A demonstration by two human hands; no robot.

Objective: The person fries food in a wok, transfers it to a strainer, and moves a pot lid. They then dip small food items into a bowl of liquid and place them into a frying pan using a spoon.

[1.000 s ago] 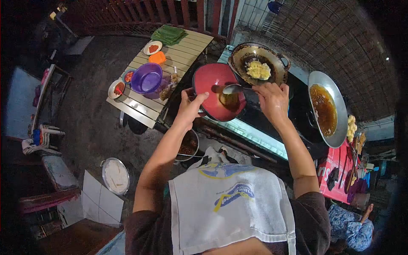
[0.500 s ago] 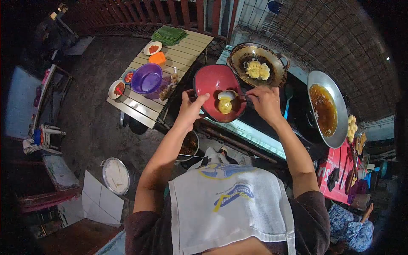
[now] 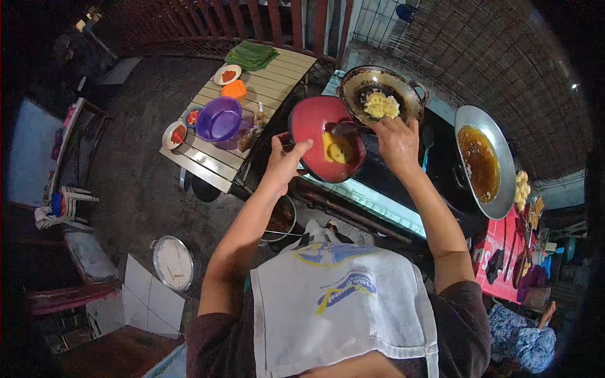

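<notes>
My left hand (image 3: 287,164) grips the rim of a red bowl (image 3: 312,123), thumb on the inside. The bowl is tilted, and yellow liquid (image 3: 338,151) that looks like beaten egg lies in its lower part. In my right hand (image 3: 398,145) is a spoon (image 3: 343,128), its dark-looking head inside the bowl above the liquid. The fingers are closed round the handle. Just beyond that hand, a wok (image 3: 351,80) holds a yellow, lumpy egg-like mass (image 3: 380,105) in dark oil.
A grey pan of brown oil (image 3: 479,164) stands on the right. On the slatted table (image 3: 283,69) are a purple basin (image 3: 218,118), an orange container (image 3: 234,89), green leaves (image 3: 251,55) and small dishes. A pot (image 3: 282,217) sits low near my left forearm. A person (image 3: 532,343) is at lower right.
The spoon's head has turned over and moved slightly up and right, away from the egg liquid. My right hand has rotated with it. The bowl stays nearly in place.
</notes>
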